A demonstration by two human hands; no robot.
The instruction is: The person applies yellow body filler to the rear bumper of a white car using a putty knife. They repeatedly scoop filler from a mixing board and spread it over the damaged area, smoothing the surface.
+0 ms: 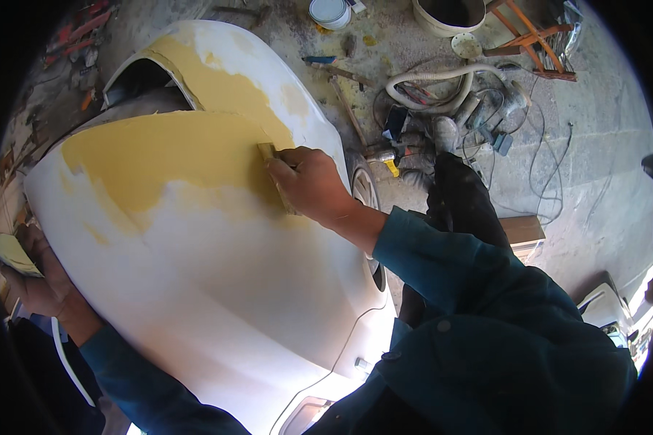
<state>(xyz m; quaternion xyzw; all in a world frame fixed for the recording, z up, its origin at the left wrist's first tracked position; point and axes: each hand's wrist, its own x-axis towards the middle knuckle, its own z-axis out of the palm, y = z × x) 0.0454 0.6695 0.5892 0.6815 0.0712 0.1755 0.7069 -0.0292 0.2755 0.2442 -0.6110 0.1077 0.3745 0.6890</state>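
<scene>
A white car body panel (239, 268) fills much of the view, with yellow filler (152, 152) spread unevenly across its upper part around a dark opening. My right hand (305, 181) is closed on a narrow, flat yellowish spreader (267, 151), whose edge lies on the filler near the panel's right side. At the far left, my left hand (40, 275) grips a pale yellow flat board (11, 252) beside the panel's edge; some of its fingers are in shadow.
A coiled pale hose (406, 100), cables, tools and my shoe (444, 134) are on the concrete floor (588, 167) to the right. A white pail (329, 11), a bucket (448, 11) and a wooden frame (530, 40) stand at the top. A cardboard box (522, 230) lies behind my right arm.
</scene>
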